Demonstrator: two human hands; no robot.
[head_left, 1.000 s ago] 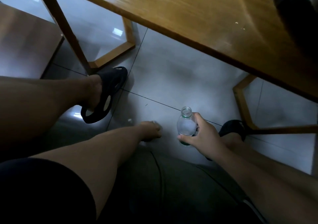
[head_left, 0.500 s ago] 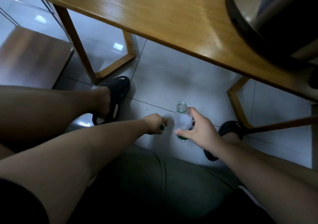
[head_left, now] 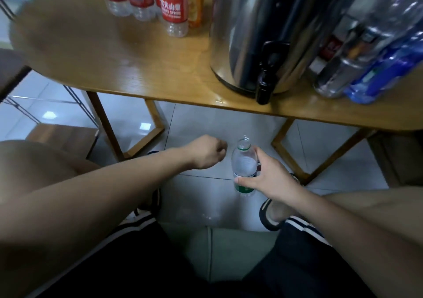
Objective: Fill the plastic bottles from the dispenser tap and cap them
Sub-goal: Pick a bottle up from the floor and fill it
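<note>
The right hand grips an uncapped bottle upright, below the table edge. The left hand is fisted beside it; whether it holds anything is hidden. Beyond and above, the dispenser tap overhangs that edge.

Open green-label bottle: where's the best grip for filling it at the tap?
Take the bottle round its mid-body, from the right, as the right hand does now. It is roughly upright and uncapped, so a grip below the neck likely leaves the mouth free under the tap; the round body suits a wrap.
</note>
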